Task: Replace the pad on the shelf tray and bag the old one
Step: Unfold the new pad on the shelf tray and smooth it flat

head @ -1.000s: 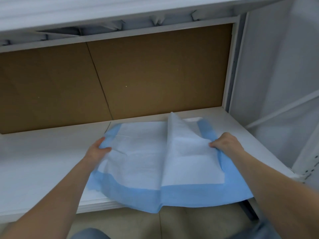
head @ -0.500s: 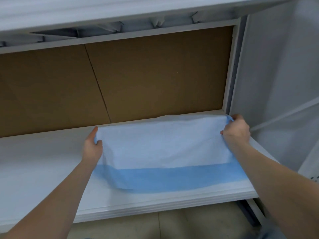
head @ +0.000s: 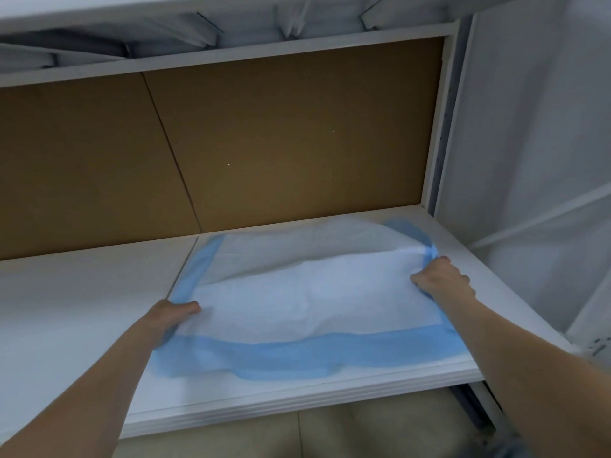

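A: Two hands on the pad [head: 307,292] at this point. Half a second before, it was stretched taut with its far edge up near the brown back panel [head: 264,143]; a second before, it was still folded down the middle. By now it had dropped and spread flat on the shelf tray [head: 82,309], right-hand end.

B: Grip?

A: Left hand [head: 170,314] closed over the pad's near-left edge, thumb on top, fingers tucked under the blue border. Right hand [head: 441,277] bunched the far-right edge in a closed fist; the blue corner was crumpled just above the knuckles.

B: Was it lying flat?

A: Not fully. The white middle billowed in a hump, air under it by the look. The front blue border rippled, lying close to the tray's front lip without overhanging it. The far edge had slipped back from the panel.

B: Meaning for the task?

A: My reading: unfolding was done, placement nearly so. What remained was smoothing and squaring the right corner. No old pad or bag in view, so that half I couldn't judge.
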Demonstrator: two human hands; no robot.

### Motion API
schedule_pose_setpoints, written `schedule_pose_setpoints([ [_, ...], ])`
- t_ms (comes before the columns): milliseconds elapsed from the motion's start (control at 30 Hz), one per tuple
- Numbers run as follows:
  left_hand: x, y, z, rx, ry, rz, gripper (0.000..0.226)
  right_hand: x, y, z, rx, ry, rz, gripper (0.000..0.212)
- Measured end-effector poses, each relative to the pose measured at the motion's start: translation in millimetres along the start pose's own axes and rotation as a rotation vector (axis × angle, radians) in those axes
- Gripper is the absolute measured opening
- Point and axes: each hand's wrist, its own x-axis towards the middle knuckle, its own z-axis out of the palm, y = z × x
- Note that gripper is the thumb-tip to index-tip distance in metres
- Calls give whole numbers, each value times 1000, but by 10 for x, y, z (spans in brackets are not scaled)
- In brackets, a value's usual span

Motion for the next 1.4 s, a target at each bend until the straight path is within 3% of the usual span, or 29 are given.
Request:
schedule_pose_setpoints([
  [67, 19, -4, -15, 21, 18, 8, 29, 42, 10, -10, 49, 65, -17, 32],
  [233, 1, 146, -89, 141, 307, 128, 29, 27, -151, -122, 335, 203, -75, 31],
  [467, -197, 33, -134, 730, 11, 36, 30, -17, -2, -85, 35, 134, -49, 50],
  [533, -174, 49, -120, 718, 28, 60, 35, -52, -34, -45, -131, 156, -85, 53],
  [633, -46, 155, -57, 625, 187, 97, 49, -67, -148, -39, -246, 207, -216, 45],
  [833, 119, 363, 219, 548, 343, 92, 45, 82, -392, 68, -161, 100, -231, 39],
  [1033, 394, 311, 271, 412, 302, 81, 49, 424, -410, 154, -168, 69, -164, 41],
  [1400, 535, 403, 400, 357, 332, 205, 24, 728, -499, 345, -180, 163, -184, 32],
])
